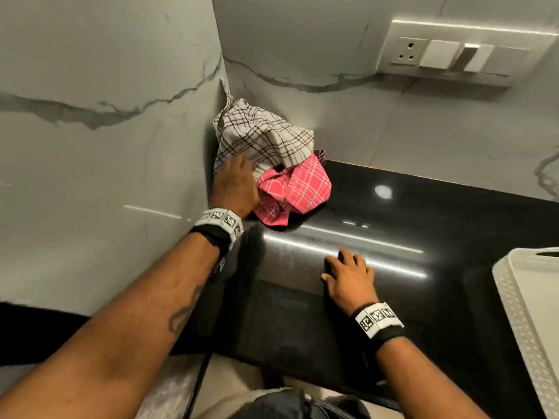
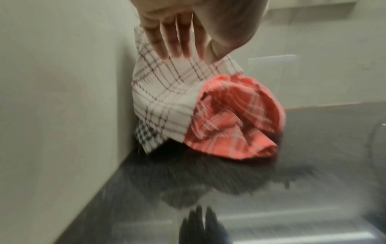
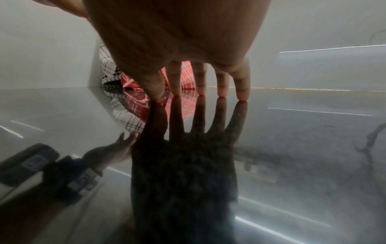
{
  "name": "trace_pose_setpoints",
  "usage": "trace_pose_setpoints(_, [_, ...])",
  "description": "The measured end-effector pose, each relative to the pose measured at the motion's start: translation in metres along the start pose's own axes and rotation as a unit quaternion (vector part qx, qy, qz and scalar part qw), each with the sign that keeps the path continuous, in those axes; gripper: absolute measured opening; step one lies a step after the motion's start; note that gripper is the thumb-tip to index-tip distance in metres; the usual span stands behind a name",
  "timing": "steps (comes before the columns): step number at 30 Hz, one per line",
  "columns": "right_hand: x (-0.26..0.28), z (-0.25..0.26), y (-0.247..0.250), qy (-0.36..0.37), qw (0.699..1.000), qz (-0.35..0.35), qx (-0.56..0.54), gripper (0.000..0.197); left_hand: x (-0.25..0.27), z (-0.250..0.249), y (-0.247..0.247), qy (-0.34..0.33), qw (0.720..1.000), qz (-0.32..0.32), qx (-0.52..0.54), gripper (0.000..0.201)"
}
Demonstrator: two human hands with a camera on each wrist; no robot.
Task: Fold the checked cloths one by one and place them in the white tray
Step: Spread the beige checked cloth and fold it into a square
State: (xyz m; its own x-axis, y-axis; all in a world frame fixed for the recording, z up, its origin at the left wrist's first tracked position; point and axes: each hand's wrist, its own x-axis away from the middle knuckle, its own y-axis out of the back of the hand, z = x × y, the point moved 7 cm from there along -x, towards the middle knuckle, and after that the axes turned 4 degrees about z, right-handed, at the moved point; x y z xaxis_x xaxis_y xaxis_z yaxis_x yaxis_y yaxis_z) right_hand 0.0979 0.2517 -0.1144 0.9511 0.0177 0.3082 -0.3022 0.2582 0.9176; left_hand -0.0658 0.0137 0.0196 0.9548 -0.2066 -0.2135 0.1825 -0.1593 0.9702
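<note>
A: What can't you make out from the head view?

B: The left hand (image 1: 234, 186) has its back to the camera, so its fingers are hidden where they meet the crumpled white cloth with dark brown checks (image 1: 263, 136); that cloth is heaped in the corner of the grey-veined marble walls (image 1: 90, 116), just beyond the hand; the crumpled pink cloth with white checks (image 1: 295, 189) lies touching the hand's right side, partly under the white one.

A: Does the left wrist view settle it?

B: Partly; it is blurred, yet it shows the fingers (image 2: 173, 44) long and nearly straight, laid on top of the white checked cloth (image 2: 165, 92), not curled round it; the pink cloth (image 2: 234, 115) bulges out below and to the right of them.

A: And the right hand?

B: The right hand (image 1: 349, 276) rests spread and flat on the glossy black stone counter (image 1: 423, 297), well apart from the cloths; the right wrist view shows its fingertips (image 3: 242, 95) touching the surface and meeting their own reflection; the cloths there are mostly blocked by the palm.

A: The tray?

B: The white perforated plastic tray (image 1: 526, 313) sits far right of the right hand, cut off by the frame edge; its inside is hardly visible.
</note>
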Motion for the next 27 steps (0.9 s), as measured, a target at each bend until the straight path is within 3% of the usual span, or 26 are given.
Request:
trace_pose_setpoints(3, [-0.003, -0.005, -0.002, -0.021, 1.0, -0.001, -0.002, 0.042, -0.041, 0.024, 0.022, 0.03, 0.994, -0.101, -0.011, 0.048])
trace_pose_setpoints(6, [-0.004, -0.006, -0.008, -0.033, 0.999, 0.01, -0.004, 0.049, -0.069, 0.039, 0.019, 0.046, 0.997, -0.059, 0.005, 0.062])
trace_pose_setpoints(9, [-0.008, -0.006, -0.009, -0.048, 0.999, 0.017, -0.011, 0.053, -0.08, 0.047, 0.02, 0.047, 0.998, -0.04, -0.018, 0.035])
trace_pose_setpoints(13, [-0.01, -0.005, -0.005, -0.053, 0.998, 0.022, -0.014, 0.055, -0.078, 0.034, 0.052, 0.035, 0.993, -0.11, 0.033, 0.023])
trace_pose_setpoints(17, [-0.011, -0.006, -0.002, -0.048, 0.998, 0.021, -0.023, 0.055, -0.074, -0.008, 0.101, -0.047, 0.977, -0.186, 0.092, 0.027])
trace_pose_setpoints(20, [-0.004, -0.006, -0.005, -0.033, 0.999, 0.028, -0.021, 0.059, -0.046, -0.071, 0.125, -0.197, 0.951, -0.214, 0.108, 0.032])
trace_pose_setpoints(24, [0.011, -0.021, -0.006, 0.01, 0.994, 0.059, -0.092, 0.055, 0.041, -0.158, 0.098, -0.363, 0.914, -0.163, 0.082, 0.031])
trace_pose_setpoints(25, [0.014, -0.028, 0.0, 0.017, 0.99, 0.051, -0.131, 0.045, 0.062, -0.175, 0.08, -0.392, 0.912, -0.096, 0.08, 0.029])
trace_pose_setpoints(27, [0.027, -0.053, 0.018, -0.007, 0.981, -0.011, -0.194, 0.026, 0.108, -0.201, 0.022, -0.408, 0.902, 0.143, 0.021, 0.022])
